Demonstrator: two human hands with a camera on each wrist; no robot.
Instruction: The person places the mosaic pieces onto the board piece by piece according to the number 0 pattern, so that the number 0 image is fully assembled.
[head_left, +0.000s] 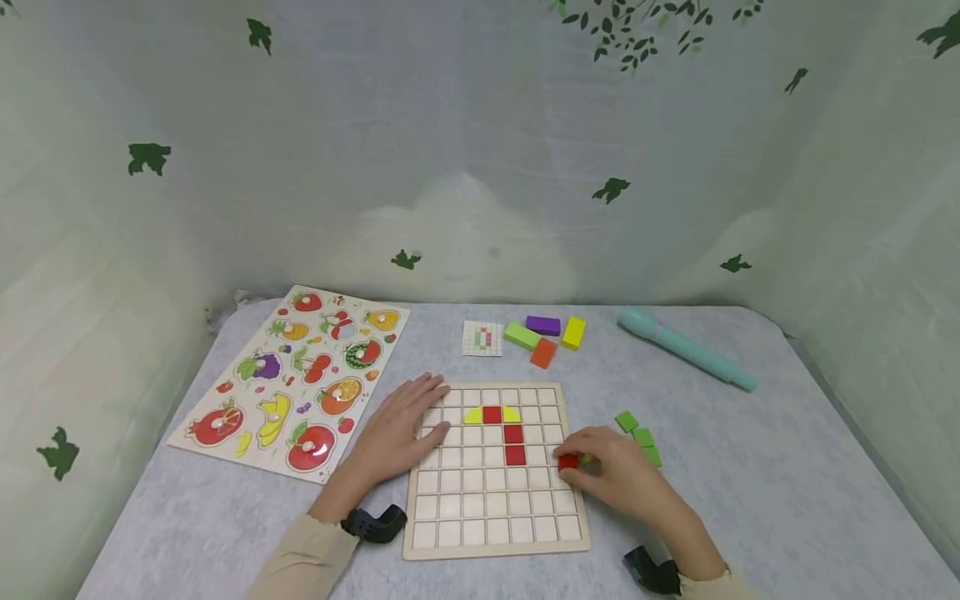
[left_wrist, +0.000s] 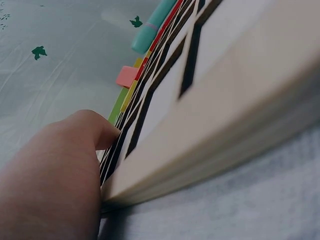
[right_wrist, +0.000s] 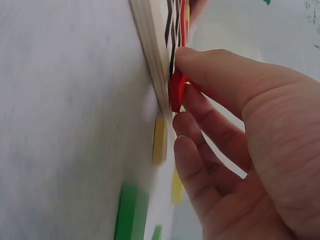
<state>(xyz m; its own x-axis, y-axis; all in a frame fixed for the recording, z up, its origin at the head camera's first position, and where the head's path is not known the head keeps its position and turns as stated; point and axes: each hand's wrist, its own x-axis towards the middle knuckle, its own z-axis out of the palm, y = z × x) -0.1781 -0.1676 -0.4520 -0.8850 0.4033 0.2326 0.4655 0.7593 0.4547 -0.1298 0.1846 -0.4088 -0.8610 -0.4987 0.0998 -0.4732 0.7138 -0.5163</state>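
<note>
A wooden grid board (head_left: 495, 552) lies flat on the table. Its upper cells hold a red tile (head_left: 491, 414) between two yellow rounded pieces (head_left: 473, 416), with two more red tiles (head_left: 515, 455) stepping down to the right. My left hand (head_left: 401, 429) rests on the board's left edge, thumb over the grid. At the right edge, my right hand (head_left: 611, 467) pinches a red square tile (right_wrist: 176, 92) between thumb and fingers. Yellow pieces (right_wrist: 160, 141) lie beside the board near that hand, partly hidden by it in the head view.
Several green tiles (head_left: 643, 437) lie right of the board. Behind it are a small pattern card (head_left: 482, 338) and green, purple, yellow and orange blocks (head_left: 543, 353). A fruit puzzle board (head_left: 255, 417) lies at left, a teal tapered tube (head_left: 686, 348) at back right.
</note>
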